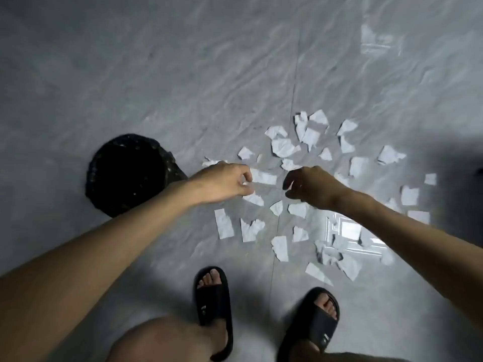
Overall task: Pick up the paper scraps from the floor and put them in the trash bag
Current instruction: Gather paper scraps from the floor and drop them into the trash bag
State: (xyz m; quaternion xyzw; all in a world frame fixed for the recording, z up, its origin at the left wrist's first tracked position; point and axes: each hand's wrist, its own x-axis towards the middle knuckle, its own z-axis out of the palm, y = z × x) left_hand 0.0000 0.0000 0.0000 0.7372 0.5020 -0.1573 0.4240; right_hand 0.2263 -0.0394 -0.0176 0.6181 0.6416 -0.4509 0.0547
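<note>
1. I read this as early gathering: paper scraps (283, 147) lie scattered over the floor (183, 61), right of the trash bag (128, 173).
2. My left hand (222, 182) pinches a scrap; whether the curled right hand (311, 186) holds any, I cannot tell.
3. Next, I'd carry the pinched scrap left to the bag's open mouth.

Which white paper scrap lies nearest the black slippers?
The long pointed white paper scrap just ahead of the right black slipper; every other scrap lies farther up the grey floor.

2 black slide sandals (213, 304) on grey marble-look floor tiles (183, 74), w/ light glare (350, 231).
</note>
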